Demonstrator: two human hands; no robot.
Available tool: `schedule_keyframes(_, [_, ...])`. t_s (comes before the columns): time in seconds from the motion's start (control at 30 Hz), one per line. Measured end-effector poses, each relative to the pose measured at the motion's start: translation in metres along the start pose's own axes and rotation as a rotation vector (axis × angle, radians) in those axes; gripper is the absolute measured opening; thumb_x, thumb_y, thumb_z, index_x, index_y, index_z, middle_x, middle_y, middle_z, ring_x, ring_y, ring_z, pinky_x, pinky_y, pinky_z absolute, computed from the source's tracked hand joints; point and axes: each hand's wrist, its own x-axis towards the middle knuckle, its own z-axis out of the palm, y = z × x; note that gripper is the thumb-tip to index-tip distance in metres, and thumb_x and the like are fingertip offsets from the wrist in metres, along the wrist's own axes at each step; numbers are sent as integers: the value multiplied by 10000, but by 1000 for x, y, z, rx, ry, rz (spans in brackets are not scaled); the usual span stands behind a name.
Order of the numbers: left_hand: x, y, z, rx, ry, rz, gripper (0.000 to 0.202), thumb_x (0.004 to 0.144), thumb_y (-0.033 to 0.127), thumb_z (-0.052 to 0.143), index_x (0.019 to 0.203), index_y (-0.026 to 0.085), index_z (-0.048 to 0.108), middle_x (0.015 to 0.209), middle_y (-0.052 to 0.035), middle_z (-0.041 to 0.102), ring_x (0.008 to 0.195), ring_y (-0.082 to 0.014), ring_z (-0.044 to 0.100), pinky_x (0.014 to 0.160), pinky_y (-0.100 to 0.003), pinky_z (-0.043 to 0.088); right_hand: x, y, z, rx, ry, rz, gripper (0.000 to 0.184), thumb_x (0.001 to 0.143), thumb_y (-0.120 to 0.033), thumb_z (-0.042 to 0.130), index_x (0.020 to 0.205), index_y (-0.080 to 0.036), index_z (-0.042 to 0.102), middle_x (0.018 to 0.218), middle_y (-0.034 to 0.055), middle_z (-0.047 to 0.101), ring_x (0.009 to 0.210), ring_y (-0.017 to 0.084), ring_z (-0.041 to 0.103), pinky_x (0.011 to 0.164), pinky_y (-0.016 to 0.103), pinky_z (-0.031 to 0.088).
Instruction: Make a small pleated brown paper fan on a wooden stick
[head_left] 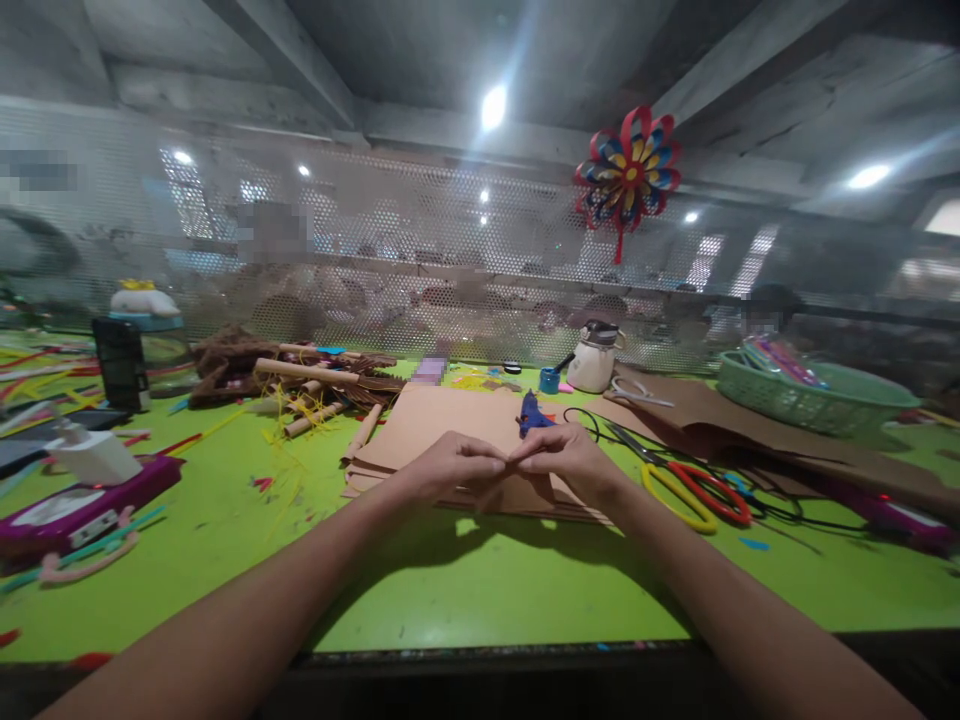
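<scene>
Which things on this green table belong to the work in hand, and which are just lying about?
In hand: left hand and right hand, fingertips pinched together over the stack of brown card sheets.
Lying about: blue glue gun, scissors, green basket, rolled paper tubes, hanging paper pinwheel.

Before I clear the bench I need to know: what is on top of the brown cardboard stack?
A blue glue gun lies at the far edge of the brown cardboard stack. The left hand and right hand meet above its near part; anything between their fingertips is hidden.
</scene>
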Motion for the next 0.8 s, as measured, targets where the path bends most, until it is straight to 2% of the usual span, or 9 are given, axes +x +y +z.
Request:
schedule_keyframes(0.13, [-2, -1, -2, 16, 22, -51, 334, 751, 428, 537, 675, 133, 675, 530, 7, 511, 494, -95, 347, 490, -230, 279, -1, -4, 5, -99, 19, -57, 126, 603, -229, 708, 706, -156, 715, 630, 26, 617, 572, 118, 545, 532, 241, 422])
schedule_keyframes(0.23, [-3, -3, -1, -5, -46, -82, 355, 749, 465, 544, 708, 133, 664, 538, 15, 483, 476, -80, 313, 468, -224, 249, -1, -6, 6, -174, 20, -113, 108, 619, -225, 699, 704, -163, 724, 632, 26, 604, 596, 120, 543, 565, 248, 422])
schedule_keyframes(0.43, [-3, -6, 0, -142, -113, -118, 350, 728, 457, 581, 742, 111, 628, 581, 11, 498, 479, -66, 331, 465, -214, 237, 0, -4, 3, -304, 35, -193, 129, 649, -235, 680, 744, -160, 725, 640, 29, 581, 588, 117, 529, 533, 239, 402])
schedule_keyframes(0.57, [-2, -6, 0, -78, -96, -103, 381, 735, 468, 563, 803, 97, 622, 569, 23, 467, 475, -62, 317, 467, -214, 233, -1, -6, -2, -276, -1, -74, 211, 646, -232, 675, 828, -128, 688, 711, 37, 608, 636, 121, 538, 589, 245, 416])
schedule_keyframes(0.67, [-1, -7, 1, 41, -53, -102, 384, 752, 477, 528, 780, 102, 612, 514, 42, 406, 440, -59, 284, 439, -219, 195, -2, -7, -5, -188, -104, 63, 307, 652, -251, 673, 931, -131, 630, 749, 28, 610, 633, 111, 541, 598, 242, 424])
schedule_keyframes(0.73, [-1, -8, 2, 121, -27, -80, 373, 763, 468, 510, 738, 109, 606, 493, 46, 389, 431, -60, 284, 432, -221, 189, -3, -6, -4, -187, -147, 115, 289, 670, -305, 667, 894, -132, 615, 689, 13, 596, 578, 98, 525, 551, 227, 413])
schedule_keyframes(0.8, [0, -9, 3, 183, -7, -52, 358, 770, 451, 499, 739, 113, 614, 490, 44, 402, 436, -63, 297, 434, -218, 197, -3, -3, -3, -230, -132, 126, 278, 685, -374, 653, 807, -129, 607, 606, -3, 569, 520, 89, 499, 494, 210, 386])
